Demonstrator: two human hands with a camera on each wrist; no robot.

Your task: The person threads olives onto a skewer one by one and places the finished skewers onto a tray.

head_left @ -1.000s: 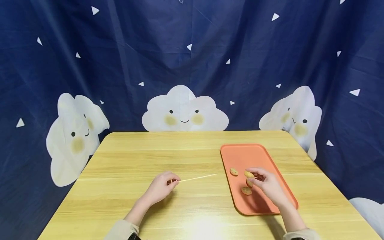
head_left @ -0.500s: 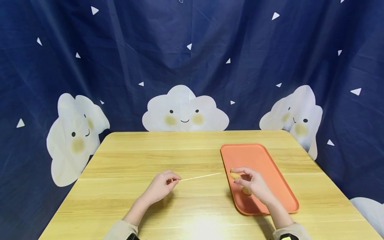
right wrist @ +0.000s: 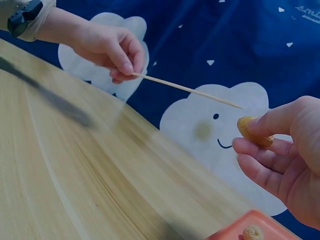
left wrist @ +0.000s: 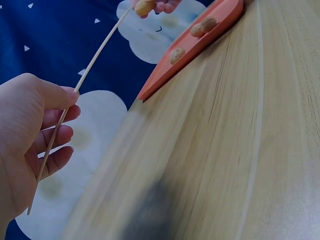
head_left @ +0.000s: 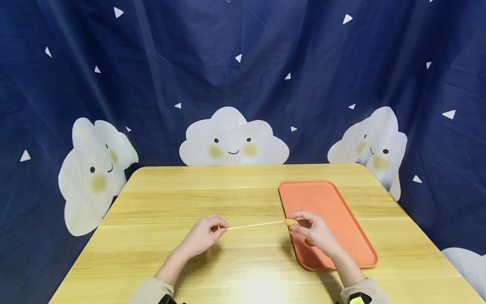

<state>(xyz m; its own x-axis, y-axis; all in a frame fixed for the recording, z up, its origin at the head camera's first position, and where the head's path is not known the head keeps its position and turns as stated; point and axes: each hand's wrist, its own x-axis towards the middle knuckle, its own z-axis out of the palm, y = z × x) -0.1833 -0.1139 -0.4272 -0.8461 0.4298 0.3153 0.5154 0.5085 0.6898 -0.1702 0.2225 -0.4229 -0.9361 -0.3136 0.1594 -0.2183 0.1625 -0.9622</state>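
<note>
My left hand (head_left: 203,237) pinches a thin bamboo skewer (head_left: 256,224) between thumb and forefinger, its tail running down along the palm in the left wrist view. The skewer's free tip points right. My right hand (head_left: 318,233) holds a small golden-brown, rounded food piece (right wrist: 255,132), like a fried puff, between thumb and fingers over the left edge of the orange tray (head_left: 322,198). In the head view the tip meets the piece's left end; the right wrist view shows it a little above the piece.
Similar brown pieces (left wrist: 176,55) lie on the tray, mostly hidden by my right hand in the head view. Under everything spreads a wood-grain table (head_left: 182,190). A dark blue curtain (head_left: 212,50) with white clouds hangs behind it.
My right hand has carried the brown piece leftward from over the tray's middle to the skewer's tip. The left hand and skewer have stayed almost still.
</note>
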